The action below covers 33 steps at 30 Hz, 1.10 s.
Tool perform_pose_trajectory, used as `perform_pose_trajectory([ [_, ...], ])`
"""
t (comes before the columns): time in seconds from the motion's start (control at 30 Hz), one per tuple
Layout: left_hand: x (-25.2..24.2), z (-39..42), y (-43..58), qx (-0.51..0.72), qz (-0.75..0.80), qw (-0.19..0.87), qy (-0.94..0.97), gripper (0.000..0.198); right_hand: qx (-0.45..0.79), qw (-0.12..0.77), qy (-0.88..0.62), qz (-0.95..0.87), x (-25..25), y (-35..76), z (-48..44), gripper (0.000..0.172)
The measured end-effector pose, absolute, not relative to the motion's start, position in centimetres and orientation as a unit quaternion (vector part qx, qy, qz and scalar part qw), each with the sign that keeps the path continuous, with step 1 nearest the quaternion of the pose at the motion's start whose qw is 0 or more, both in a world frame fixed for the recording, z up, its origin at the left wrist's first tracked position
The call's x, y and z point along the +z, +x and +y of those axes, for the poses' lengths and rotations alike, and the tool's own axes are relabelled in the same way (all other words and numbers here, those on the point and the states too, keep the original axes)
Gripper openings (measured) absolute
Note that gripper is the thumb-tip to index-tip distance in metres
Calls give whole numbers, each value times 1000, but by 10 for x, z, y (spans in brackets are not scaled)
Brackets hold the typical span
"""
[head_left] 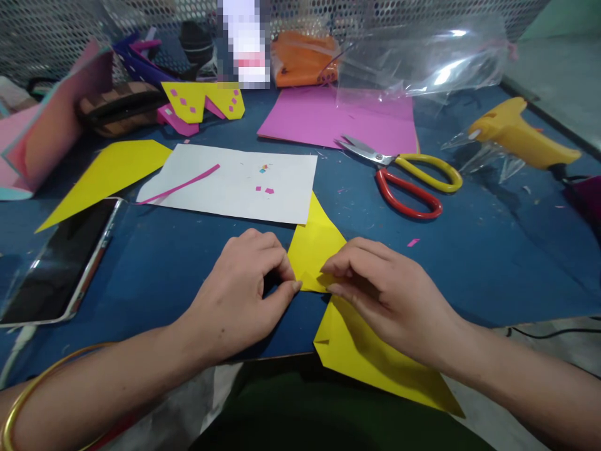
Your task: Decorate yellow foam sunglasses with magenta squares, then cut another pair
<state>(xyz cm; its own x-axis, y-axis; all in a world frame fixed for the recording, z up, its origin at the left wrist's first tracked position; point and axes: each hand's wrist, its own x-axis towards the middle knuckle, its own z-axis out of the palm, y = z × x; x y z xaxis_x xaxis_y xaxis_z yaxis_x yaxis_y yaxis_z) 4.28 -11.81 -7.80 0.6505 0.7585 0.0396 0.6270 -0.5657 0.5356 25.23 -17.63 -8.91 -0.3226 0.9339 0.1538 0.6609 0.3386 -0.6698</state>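
Note:
My left hand (248, 285) pinches the left edge of a yellow paper (314, 235) between thumb and forefinger. Opposite it, my right hand (389, 288) grips the same paper's right side, with the fingertips of both hands close together. A small folded point shows between them. Below my right hand, a yellow paper section (370, 363) with a creased corner extends over the table's front edge. Whether it joins the upper part is hidden by my fingers. A white paper sheet (235, 181) overlaps the yellow paper's top and carries a thin pink strip (188, 181) and tiny paper bits.
Scissors (380, 160) with red and yellow handles lie right of centre, near pink sheets (347, 122). A yellow glue gun (521, 138) is farther right. A phone (61, 263) and another yellow paper (103, 172) lie left. Behind are a pink-dotted yellow cutout (195, 100) and clear plastic (422, 59).

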Motion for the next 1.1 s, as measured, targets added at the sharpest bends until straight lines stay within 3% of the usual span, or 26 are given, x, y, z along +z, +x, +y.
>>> perform_pose_trajectory([
  [0.2, -76, -117, 42, 134, 394, 258, 872, 15, 150, 275, -422, -851, -82, 258, -181, 31],
  [0.47, -77, -116, 40, 155, 393, 275, 864, 16, 44, 222, -378, -898, -92, 263, -197, 31],
  [0.67, -79, -116, 37, 161, 394, 288, 858, 17, 163, 285, -482, -812, -87, 256, -198, 19],
  [0.77, -82, -115, 36, 173, 387, 288, 859, 17, 216, 261, -552, -762, -82, 249, -192, 7],
  [1.1, -82, -114, 34, 170, 379, 296, 860, 16, 218, 222, -604, -733, -85, 236, -187, 11],
])
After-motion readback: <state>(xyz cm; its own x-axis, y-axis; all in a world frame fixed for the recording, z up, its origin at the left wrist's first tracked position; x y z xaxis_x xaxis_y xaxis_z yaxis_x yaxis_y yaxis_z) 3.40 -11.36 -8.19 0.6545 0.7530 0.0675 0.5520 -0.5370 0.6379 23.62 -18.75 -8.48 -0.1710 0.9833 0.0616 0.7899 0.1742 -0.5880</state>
